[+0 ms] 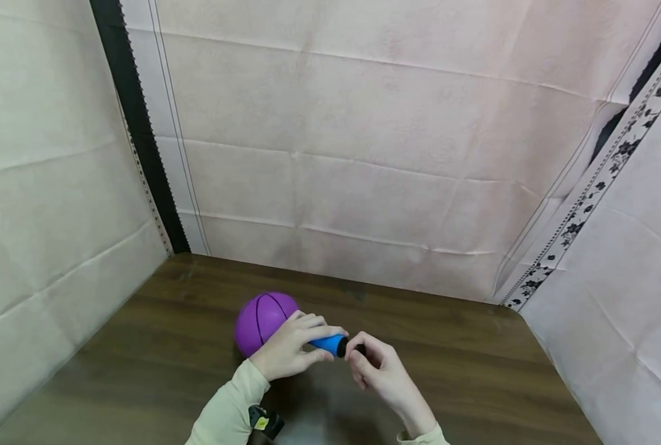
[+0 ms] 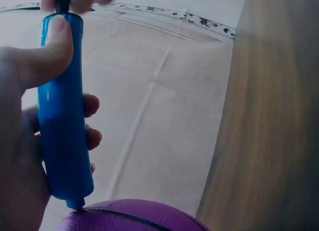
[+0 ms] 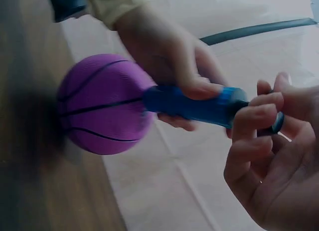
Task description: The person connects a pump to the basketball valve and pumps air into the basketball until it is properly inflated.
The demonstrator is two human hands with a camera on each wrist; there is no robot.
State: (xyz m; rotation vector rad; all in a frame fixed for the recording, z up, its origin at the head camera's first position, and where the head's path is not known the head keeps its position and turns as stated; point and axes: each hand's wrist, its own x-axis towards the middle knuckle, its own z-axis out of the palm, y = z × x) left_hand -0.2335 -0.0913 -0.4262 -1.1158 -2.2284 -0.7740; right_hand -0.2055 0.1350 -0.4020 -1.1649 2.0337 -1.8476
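A purple ball (image 1: 260, 321) with dark seam lines rests on the wooden table. My left hand (image 1: 291, 349) grips the blue barrel of a hand pump (image 2: 64, 111), thumb along one side and fingers wrapped behind. The nozzle end of the pump meets the ball's surface in the left wrist view. At the other end, my right hand (image 1: 377, 368) pinches the black handle (image 3: 273, 122), which sits close to the barrel. In the right wrist view the pump and ball (image 3: 107, 104) line up, with the left hand (image 3: 169, 54) around the barrel.
Brown wood-grain tabletop (image 1: 475, 371) spreads around the hands. Creased pale cloth (image 1: 336, 123) hangs behind it, with more cloth on both sides. A floral-edged strip (image 1: 580, 216) runs down the right corner. A dark device (image 1: 266, 423) sits at the left wrist.
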